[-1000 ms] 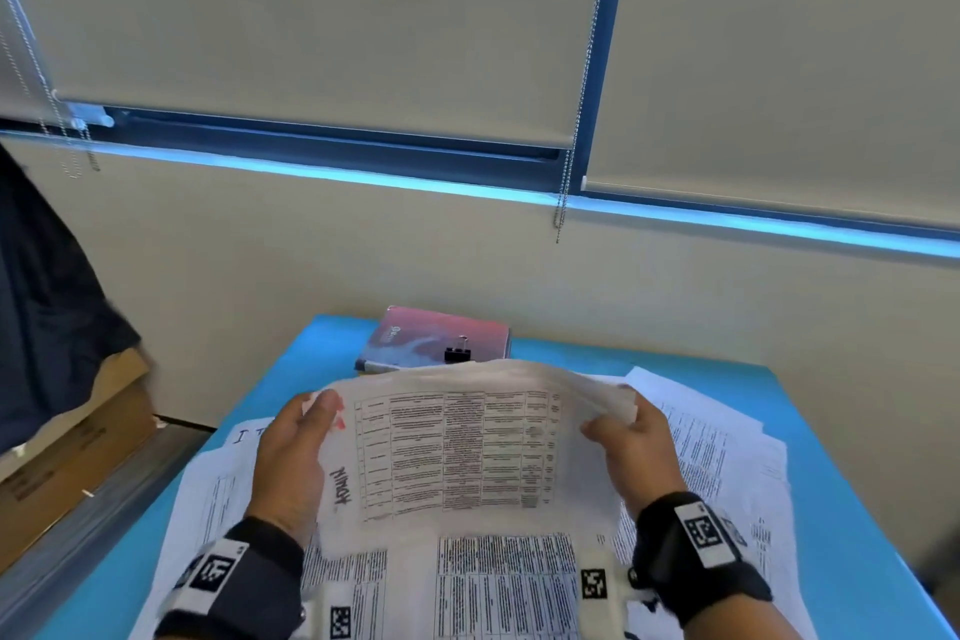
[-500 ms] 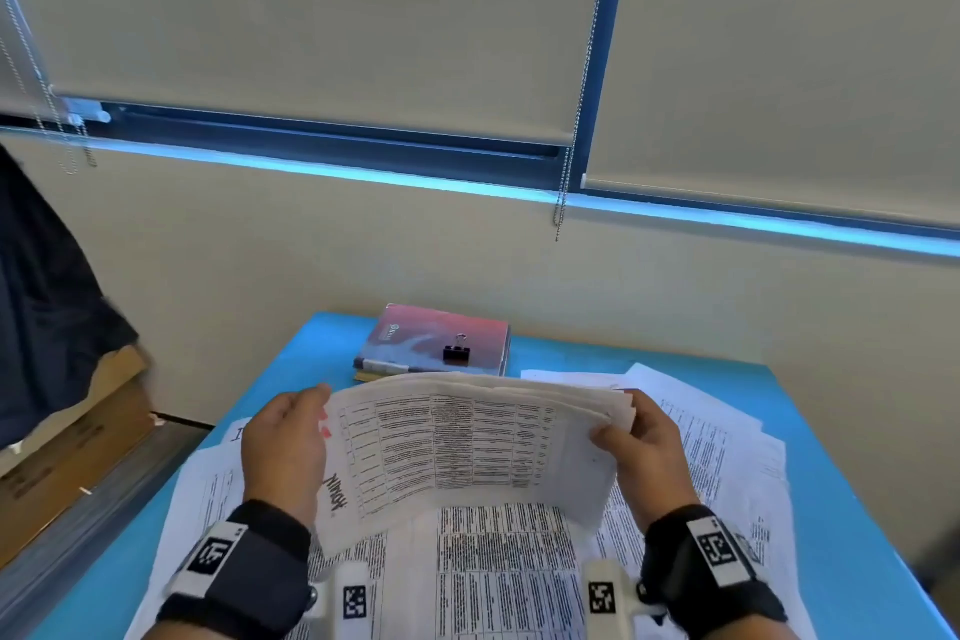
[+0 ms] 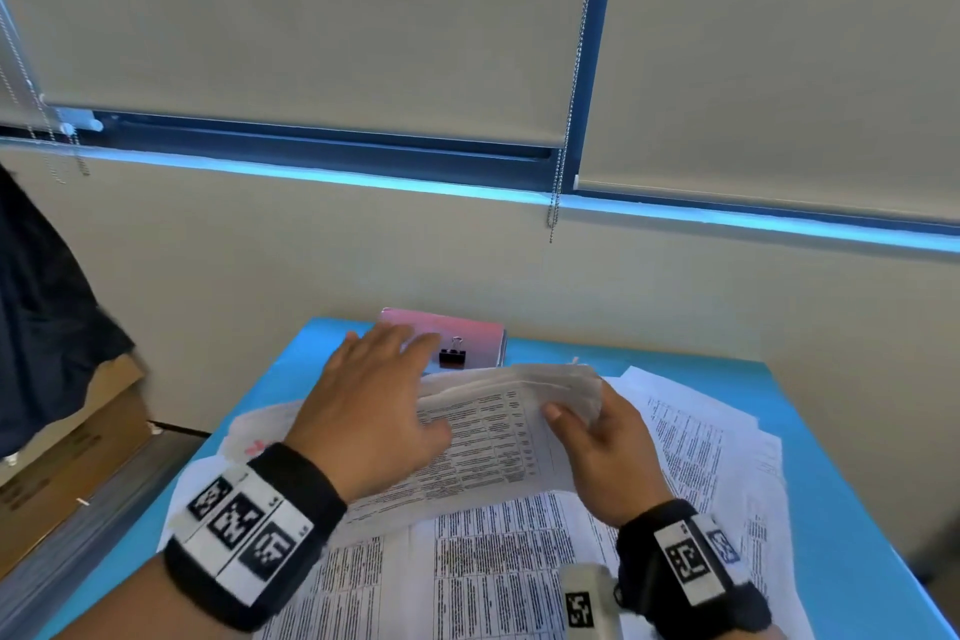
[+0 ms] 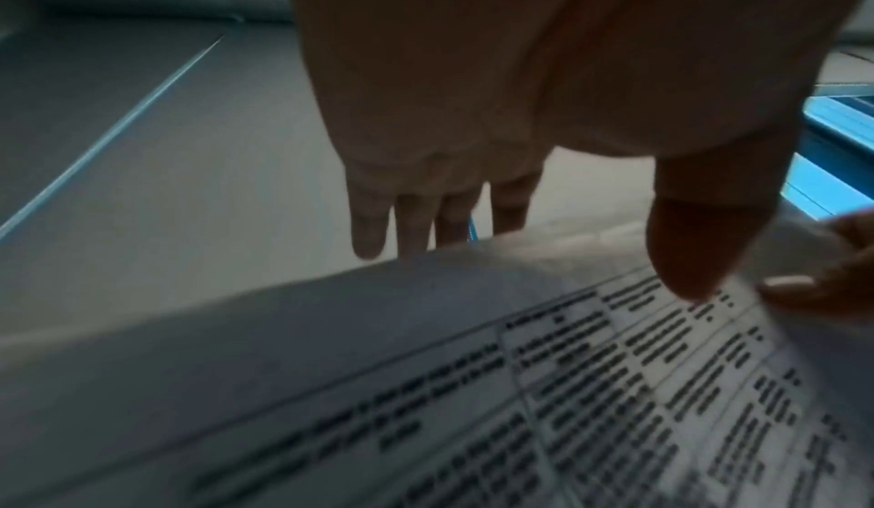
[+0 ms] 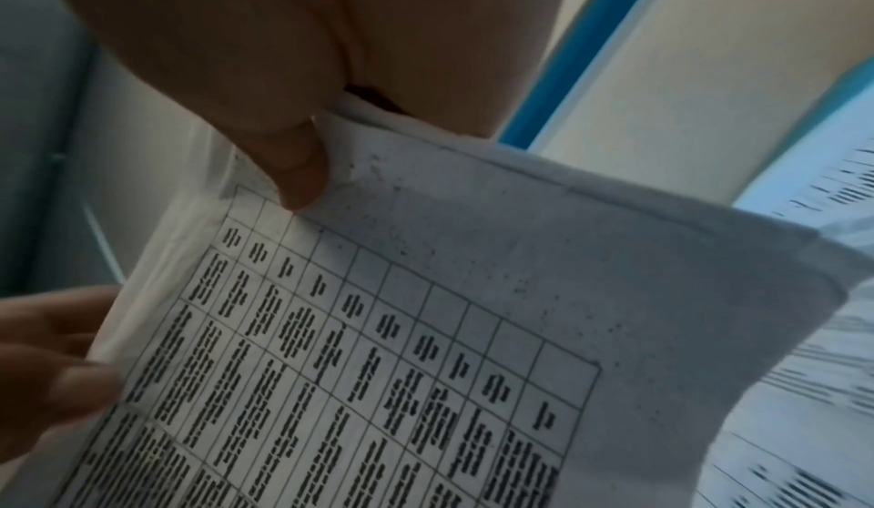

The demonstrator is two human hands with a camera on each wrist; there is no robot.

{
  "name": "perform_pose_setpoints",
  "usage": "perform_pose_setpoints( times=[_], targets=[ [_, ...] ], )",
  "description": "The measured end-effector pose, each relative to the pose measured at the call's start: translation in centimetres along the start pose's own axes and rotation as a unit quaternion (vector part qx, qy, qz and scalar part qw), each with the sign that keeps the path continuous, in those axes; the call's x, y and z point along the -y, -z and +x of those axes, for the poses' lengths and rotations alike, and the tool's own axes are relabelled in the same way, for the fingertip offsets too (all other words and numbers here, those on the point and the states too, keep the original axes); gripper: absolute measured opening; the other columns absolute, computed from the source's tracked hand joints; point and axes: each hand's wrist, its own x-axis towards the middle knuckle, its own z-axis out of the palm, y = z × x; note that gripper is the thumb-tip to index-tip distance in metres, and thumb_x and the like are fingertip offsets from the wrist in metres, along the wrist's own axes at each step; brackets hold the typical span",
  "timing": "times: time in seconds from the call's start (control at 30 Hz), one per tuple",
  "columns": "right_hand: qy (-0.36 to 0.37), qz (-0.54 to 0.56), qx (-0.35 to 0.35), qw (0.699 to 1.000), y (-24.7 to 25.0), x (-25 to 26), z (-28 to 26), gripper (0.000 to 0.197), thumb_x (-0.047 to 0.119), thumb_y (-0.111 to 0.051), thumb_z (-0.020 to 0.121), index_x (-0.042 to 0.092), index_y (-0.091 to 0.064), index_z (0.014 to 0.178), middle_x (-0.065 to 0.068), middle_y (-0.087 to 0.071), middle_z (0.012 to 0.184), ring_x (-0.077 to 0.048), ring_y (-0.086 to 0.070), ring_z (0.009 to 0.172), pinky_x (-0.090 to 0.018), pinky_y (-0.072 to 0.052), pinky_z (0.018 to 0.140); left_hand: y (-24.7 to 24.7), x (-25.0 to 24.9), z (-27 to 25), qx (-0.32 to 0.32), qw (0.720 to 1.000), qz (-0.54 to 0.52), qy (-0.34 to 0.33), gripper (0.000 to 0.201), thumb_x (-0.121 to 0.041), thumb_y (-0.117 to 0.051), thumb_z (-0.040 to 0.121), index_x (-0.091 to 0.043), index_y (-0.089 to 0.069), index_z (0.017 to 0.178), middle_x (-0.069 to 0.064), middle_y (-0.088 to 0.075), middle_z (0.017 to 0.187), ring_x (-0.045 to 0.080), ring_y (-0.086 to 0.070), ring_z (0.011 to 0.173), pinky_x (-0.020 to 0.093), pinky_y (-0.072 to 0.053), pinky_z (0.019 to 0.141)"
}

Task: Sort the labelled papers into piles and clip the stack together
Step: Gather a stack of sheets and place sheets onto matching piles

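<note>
A stack of printed papers [image 3: 488, 437] with tables lies tilted over the blue table. My right hand [image 3: 597, 437] grips its right edge, thumb on top [image 5: 298, 164], fingers underneath. My left hand [image 3: 374, 395] hovers over the stack's far left part with fingers stretched forward [image 4: 411, 217], holding nothing. A black binder clip [image 3: 452, 353] stands on a pink book [image 3: 478, 333] at the table's far edge, just beyond my left fingertips.
More printed sheets [image 3: 717, 457] are spread over the blue table [image 3: 841, 509] under and to the right of the stack. A wall runs behind the table. A cardboard box [image 3: 62, 463] and dark cloth [image 3: 36, 327] are off the left side.
My left hand let go of the stack's left edge and moved forward toward the binder clip. The stack sank lower, held by the right hand alone.
</note>
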Motion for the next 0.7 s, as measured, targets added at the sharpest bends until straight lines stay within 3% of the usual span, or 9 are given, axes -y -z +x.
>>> perform_pose_setpoints(
  times=[0.07, 0.13, 0.2, 0.27, 0.33, 0.43, 0.57, 0.63, 0.7],
  targets=[
    [0.038, -0.03, 0.01, 0.999, 0.2, 1.0, 0.1, 0.017, 0.014, -0.063, 0.089, 0.029, -0.066, 0.096, 0.019, -0.068, 0.098, 0.003, -0.063, 0.087, -0.011, -0.046, 0.072, 0.7, 0.0, 0.6, 0.019, 1.0, -0.017, -0.003, 0.019, -0.043, -0.053, 0.081, -0.03, -0.062, 0.09, -0.009, -0.064, 0.093, 0.019, -0.06, 0.093, 0.033, -0.045, 0.082],
    [0.053, -0.041, 0.015, 0.998, 0.3, 1.8, 0.2, 0.01, 0.023, -0.062, 0.085, 0.027, -0.065, 0.093, 0.014, -0.068, 0.093, -0.003, -0.064, 0.082, -0.017, -0.048, 0.069, 0.6, 0.5, 0.7, 0.037, 0.995, -0.096, 0.007, 0.03, -0.04, -0.055, 0.089, -0.021, -0.052, 0.065, -0.004, -0.051, 0.06, 0.017, -0.051, 0.06, 0.033, -0.04, 0.06],
    [0.029, -0.016, -0.031, 0.999, 0.6, 2.4, 0.4, 0.013, 0.033, -0.064, 0.077, 0.027, -0.064, 0.088, 0.01, -0.068, 0.084, -0.004, -0.062, 0.076, -0.017, -0.047, 0.063, 0.2, 1.4, 0.7, 0.023, 0.976, -0.216, 0.02, 0.035, -0.042, -0.061, 0.089, -0.016, -0.057, 0.067, -0.006, -0.043, 0.053, 0.014, -0.04, 0.05, 0.031, -0.034, 0.054],
    [-0.007, 0.006, -0.129, 0.992, 1.1, 2.1, 0.9, 0.028, 0.04, -0.07, 0.069, 0.031, -0.059, 0.094, 0.013, -0.064, 0.095, 0.003, -0.06, 0.082, -0.01, -0.044, 0.067, 0.2, 1.9, 0.3, -0.018, 0.942, -0.33, 0.049, 0.044, -0.05, -0.066, 0.083, -0.008, -0.061, 0.07, -0.007, -0.042, 0.055, 0.013, -0.037, 0.051, 0.029, -0.03, 0.055],
    [-0.055, 0.024, -0.193, 0.979, 1.5, 1.1, 1.5, 0.056, 0.049, -0.073, 0.063, 0.034, -0.051, 0.112, 0.01, -0.058, 0.116, 0.005, -0.055, 0.102, -0.015, -0.042, 0.087, 0.2, 2.1, -0.1, -0.08, 0.896, -0.43, 0.078, 0.056, -0.054, -0.068, 0.072, 0.001, -0.062, 0.071, -0.002, -0.048, 0.058, 0.016, -0.041, 0.054, 0.031, -0.032, 0.059],
    [-0.128, 0.214, -0.123, 0.96, 0.4, 0.1, 2.1, 0.08, 0.048, -0.081, 0.054, 0.02, -0.052, 0.123, -0.001, -0.065, 0.12, -0.016, -0.062, 0.111, -0.038, -0.047, 0.093, -0.2, 1.6, -0.5, -0.127, 0.831, -0.531, 0.105, 0.015, -0.027, -0.074, 0.084, -0.012, -0.074, 0.082, -0.001, -0.077, 0.08, 0.017, -0.071, 0.075, 0.033, -0.05, 0.074],
    [-0.109, 0.208, -0.081, 0.969, -1.7, 1.1, 1.8, 0.021, 0.019, -0.076, 0.076, 0.015, -0.07, 0.096, -0.003, -0.077, 0.09, -0.02, -0.072, 0.085, -0.04, -0.054, 0.076, -1.3, 0.3, -1.1, -0.164, 0.768, -0.6, 0.153, 0.013, -0.012, -0.064, 0.089, -0.018, -0.071, 0.098, -0.012, -0.077, 0.089, -0.001, -0.07, 0.085, 0.028, -0.048, 0.081],
    [-0.087, 0.212, -0.089, 0.969, -2.1, 1.7, 1.7, 0.012, 0.01, -0.071, 0.083, 0.017, -0.072, 0.093, -0.001, -0.077, 0.091, -0.02, -0.072, 0.085, -0.035, -0.057, 0.074, -1.7, 0.3, -1.1, -0.161, 0.699, -0.675, 0.173, 0.022, -0.007, -0.063, 0.087, -0.013, -0.069, 0.108, 0.0, -0.077, 0.101, 0.014, -0.07, 0.1, 0.038, -0.049, 0.092],
    [-0.073, 0.206, -0.073, 0.973, -2.7, 2.0, 1.3, 0.016, 0.014, -0.067, 0.081, 0.018, -0.072, 0.096, 0.001, -0.076, 0.094, -0.017, -0.071, 0.087, -0.031, -0.059, 0.074, -2.7, 0.8, -1.3, -0.152, 0.666, -0.708, 0.179, 0.029, -0.009, -0.065, 0.083, -0.014, -0.069, 0.112, 0.006, -0.074, 0.111, 0.027, -0.067, 0.109, 0.048, -0.047, 0.098]
  ],
)
